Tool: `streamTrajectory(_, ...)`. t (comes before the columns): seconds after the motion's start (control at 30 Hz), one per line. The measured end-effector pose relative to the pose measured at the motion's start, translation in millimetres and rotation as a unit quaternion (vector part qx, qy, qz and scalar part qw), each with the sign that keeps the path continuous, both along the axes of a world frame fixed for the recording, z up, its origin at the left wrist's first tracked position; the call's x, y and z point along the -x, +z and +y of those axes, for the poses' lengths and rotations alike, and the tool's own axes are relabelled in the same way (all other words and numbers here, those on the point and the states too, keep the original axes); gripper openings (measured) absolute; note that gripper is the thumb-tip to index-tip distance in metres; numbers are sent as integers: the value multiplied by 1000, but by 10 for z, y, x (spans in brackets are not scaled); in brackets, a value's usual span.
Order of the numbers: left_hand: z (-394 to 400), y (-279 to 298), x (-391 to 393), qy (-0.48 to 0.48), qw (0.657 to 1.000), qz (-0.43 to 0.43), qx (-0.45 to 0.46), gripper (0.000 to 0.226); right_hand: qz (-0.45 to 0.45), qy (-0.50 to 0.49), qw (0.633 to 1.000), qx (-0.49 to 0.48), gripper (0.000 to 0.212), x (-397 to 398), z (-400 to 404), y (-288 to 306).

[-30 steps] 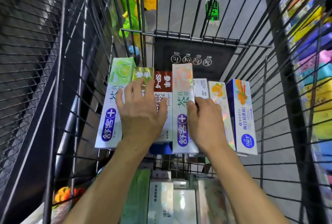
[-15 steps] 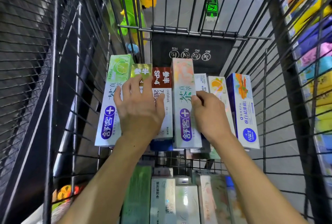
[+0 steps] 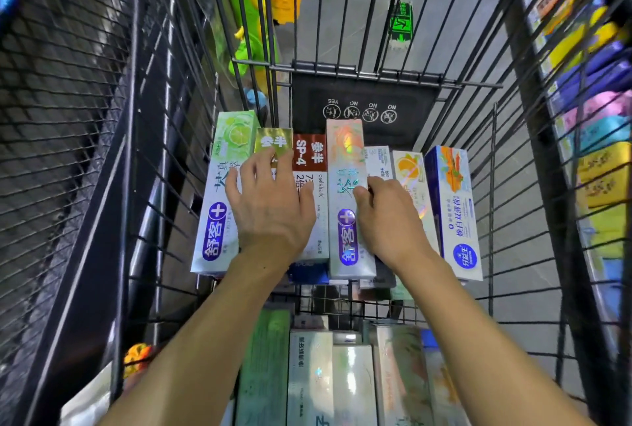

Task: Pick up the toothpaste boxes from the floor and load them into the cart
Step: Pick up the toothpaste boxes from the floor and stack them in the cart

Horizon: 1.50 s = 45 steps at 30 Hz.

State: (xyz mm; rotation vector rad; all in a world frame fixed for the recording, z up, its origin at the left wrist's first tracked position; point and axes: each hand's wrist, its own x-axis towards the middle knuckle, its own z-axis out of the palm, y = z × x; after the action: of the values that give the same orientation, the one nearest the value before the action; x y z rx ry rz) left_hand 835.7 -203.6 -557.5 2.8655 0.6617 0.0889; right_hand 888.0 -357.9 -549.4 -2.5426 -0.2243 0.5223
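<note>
Right hand [image 3: 390,220] further left — boxes [image 3: 347,193] under both hands.

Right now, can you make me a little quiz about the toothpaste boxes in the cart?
1. True or false: the left hand lies flat on the boxes with its fingers spread.
2. Which box stands furthest right in the row? A) the lime-picture box B) the blue-edged box C) the red SP-4 box
3. Fill in: the right hand touches the tall pink box with its ____.

Key: 1 true. 2 B. 3 fingertips.
</note>
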Motion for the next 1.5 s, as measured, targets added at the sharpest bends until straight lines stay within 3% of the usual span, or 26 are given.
streamTrajectory(0.13, 56, 296, 78, -60, 997, 50, 25, 62, 15, 11, 999, 41, 42, 64, -120, 435)
streamTrajectory(0.33, 38, 1358, 440, -208, 977, 17, -31, 61, -72, 30, 990, 115, 58, 505, -603, 1582)
streamTrajectory(0.47, -130, 2203, 791, -313, 946, 31, -75, 66, -143, 19, 974, 177, 72, 1095, -959, 2421)
streamTrajectory(0.6, -399, 2944, 1181, -372, 924, -11, -85, 69, -179, -18, 960, 213, 85, 1853, -1288, 3123)
streamTrajectory(0.77, -1065, 3744, 1650, -486, 863, -70, -120, 70, -185, -101, 941, 264, 77, 3038, -1809, 3882)
streamTrajectory(0.93, -2220, 4302, 2230, -619, 765, -123, -131, 75, -199, -250, 899, 299, 78, 4331, -2585, 4255)
streamTrajectory(1.1, -3635, 4416, 3319, -754, 630, -155, -100, 78, -147, -418, 837, 322, 82, 6060, -3224, 4515)
streamTrajectory(1.3, -4986, 4395, 5306, -871, 447, -184, -84, 85, -95, -605, 711, 347, 73, 8396, -3563, 4448)
streamTrajectory(1.5, -5758, 4257, 7309, -939, 276, -204, -33, 76, -48, -745, 574, 336, 88, 10608, -3457, 4275)
